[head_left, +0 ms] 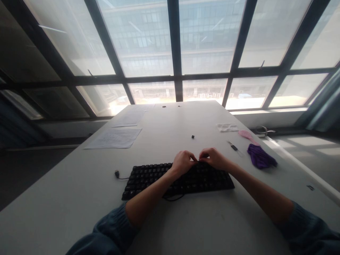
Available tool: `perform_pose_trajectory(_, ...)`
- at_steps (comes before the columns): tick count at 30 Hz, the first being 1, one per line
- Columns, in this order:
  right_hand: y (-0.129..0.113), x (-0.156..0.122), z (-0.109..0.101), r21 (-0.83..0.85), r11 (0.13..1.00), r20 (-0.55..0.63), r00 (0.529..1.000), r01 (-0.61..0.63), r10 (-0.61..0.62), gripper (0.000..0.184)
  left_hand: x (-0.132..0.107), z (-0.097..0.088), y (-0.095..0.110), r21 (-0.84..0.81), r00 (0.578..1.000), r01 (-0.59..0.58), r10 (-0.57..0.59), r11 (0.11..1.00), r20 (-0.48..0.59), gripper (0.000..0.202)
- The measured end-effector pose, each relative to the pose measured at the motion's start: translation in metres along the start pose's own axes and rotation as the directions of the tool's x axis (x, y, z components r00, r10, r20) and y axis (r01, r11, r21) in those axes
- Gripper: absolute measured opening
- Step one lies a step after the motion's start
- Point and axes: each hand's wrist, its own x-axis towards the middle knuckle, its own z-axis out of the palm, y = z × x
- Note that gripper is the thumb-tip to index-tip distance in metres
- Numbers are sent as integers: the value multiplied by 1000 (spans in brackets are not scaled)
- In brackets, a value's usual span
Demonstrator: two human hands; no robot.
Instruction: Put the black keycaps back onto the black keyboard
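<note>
A black keyboard [148, 177] lies across the white table [79, 198] in front of me, its cable plug [117, 173] resting off its left end. My left hand [182, 162] and my right hand [214, 158] hover over the keyboard's far edge, fingertips nearly meeting. Both are pinched closed; what they pinch is too small to make out. A small black keycap-like piece [193, 136] sits alone on the table beyond the hands.
Printed sheets [114, 138] lie at the far left. To the right are a pink brush [245, 135], a purple cloth [260, 157], a small thin tool [233, 147] and a clear wrapper [227, 127]. Large windows stand behind the table.
</note>
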Motion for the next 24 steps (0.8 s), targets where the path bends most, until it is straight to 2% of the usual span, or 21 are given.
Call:
perform_pose_trajectory(3,1,-1,-1,1,1000,2,1000,27,-27,10,-2,0,3,54,996,-82,84,995,-32,15)
perform_pose_trajectory(8,0,-2,2,-15,999,8,999,47,-47,11,-2,-1,4,43,997,-76,76,996,0,14)
perform_pose_trajectory(13,-3,-3,5,-32,990,2,991,135,-135,14,-2,-4,4,121,989,-149,149,981,9,16)
perform_pose_trajectory(19,-4,-5,2,-39,975,36,976,217,-215,14,-5,-10,7,223,960,-278,269,934,73,24)
perform_pose_trajectory(24,-3,-7,1,-60,965,63,966,254,-251,14,-6,-15,6,255,943,-331,314,909,106,21)
